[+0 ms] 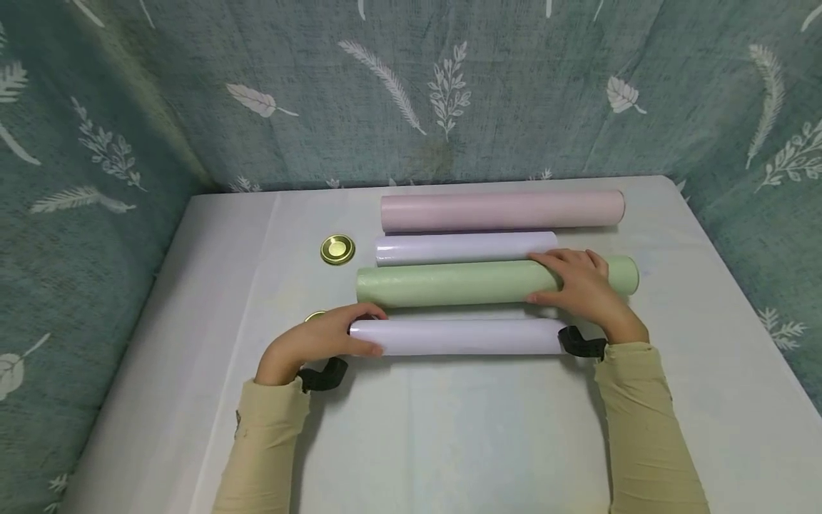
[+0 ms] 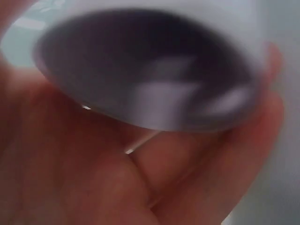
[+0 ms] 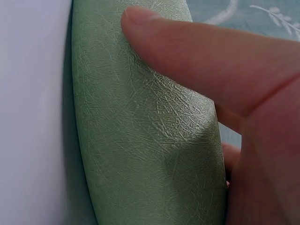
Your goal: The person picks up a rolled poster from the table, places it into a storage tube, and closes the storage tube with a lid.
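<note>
My left hand (image 1: 324, 335) grips the left end of the nearest roll, a glossy white-lavender one (image 1: 459, 337), thumb on the near side and fingers on the far side. In the left wrist view that roll's hollow end (image 2: 108, 70) sits against the palm and fingers, somewhat blurred. My right hand (image 1: 581, 285) holds a pale green roll (image 1: 443, 284) near its right end. In the right wrist view the thumb (image 3: 197, 56) lies across the textured green surface (image 3: 136, 122); the other fingers are mostly hidden behind the roll.
Behind the green roll lie a shorter white-lavender roll (image 1: 449, 249) and a pink roll (image 1: 501, 211). A gold jar lid (image 1: 337, 249) lies to their left; another gold round thing (image 1: 314, 315) is partly hidden by my left hand. Leaf-patterned fabric (image 1: 398, 150) surrounds the white table (image 1: 462, 428).
</note>
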`<action>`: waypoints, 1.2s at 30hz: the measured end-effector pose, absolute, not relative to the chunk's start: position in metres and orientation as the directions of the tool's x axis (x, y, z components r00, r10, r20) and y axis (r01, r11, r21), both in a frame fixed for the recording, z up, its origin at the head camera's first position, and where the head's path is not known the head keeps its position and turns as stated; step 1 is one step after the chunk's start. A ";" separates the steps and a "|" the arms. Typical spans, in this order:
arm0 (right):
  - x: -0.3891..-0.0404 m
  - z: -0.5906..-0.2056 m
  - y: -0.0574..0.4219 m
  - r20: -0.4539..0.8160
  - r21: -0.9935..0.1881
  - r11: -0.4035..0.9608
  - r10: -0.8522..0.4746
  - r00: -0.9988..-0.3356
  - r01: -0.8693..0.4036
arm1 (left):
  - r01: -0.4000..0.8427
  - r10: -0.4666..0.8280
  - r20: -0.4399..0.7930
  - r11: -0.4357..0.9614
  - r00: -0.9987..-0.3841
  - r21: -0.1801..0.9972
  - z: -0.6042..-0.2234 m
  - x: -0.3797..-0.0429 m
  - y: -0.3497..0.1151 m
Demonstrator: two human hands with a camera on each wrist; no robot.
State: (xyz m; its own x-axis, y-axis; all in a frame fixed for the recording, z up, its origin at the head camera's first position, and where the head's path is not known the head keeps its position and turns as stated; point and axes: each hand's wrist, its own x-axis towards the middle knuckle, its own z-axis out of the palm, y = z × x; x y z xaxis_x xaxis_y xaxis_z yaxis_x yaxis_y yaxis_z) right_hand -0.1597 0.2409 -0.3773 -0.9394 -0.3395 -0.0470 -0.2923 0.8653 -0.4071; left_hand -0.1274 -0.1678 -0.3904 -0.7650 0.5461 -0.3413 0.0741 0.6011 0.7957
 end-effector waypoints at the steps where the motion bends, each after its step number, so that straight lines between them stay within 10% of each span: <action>1: -0.159 -0.377 0.241 -0.043 -0.409 0.864 -0.341 -0.939 -0.295 | 0.059 0.554 -0.332 0.573 -0.764 0.818 -0.391 -0.128 -0.170; 9: -0.161 -0.375 0.238 -0.059 -0.403 0.873 -0.325 -0.944 -0.275 | -0.143 0.638 -0.304 0.293 -0.708 0.946 -0.393 -0.132 -0.186; 17: -0.159 -0.371 0.223 -0.095 -0.440 0.847 -0.375 -0.922 -0.299 | -0.247 0.548 -0.309 0.186 -0.778 0.951 -0.389 -0.129 -0.218; 36: -0.151 -0.385 0.184 0.027 -0.221 0.880 -0.426 -0.904 -0.421 | -0.168 0.456 0.086 -0.490 -0.886 0.855 -0.414 -0.129 -0.263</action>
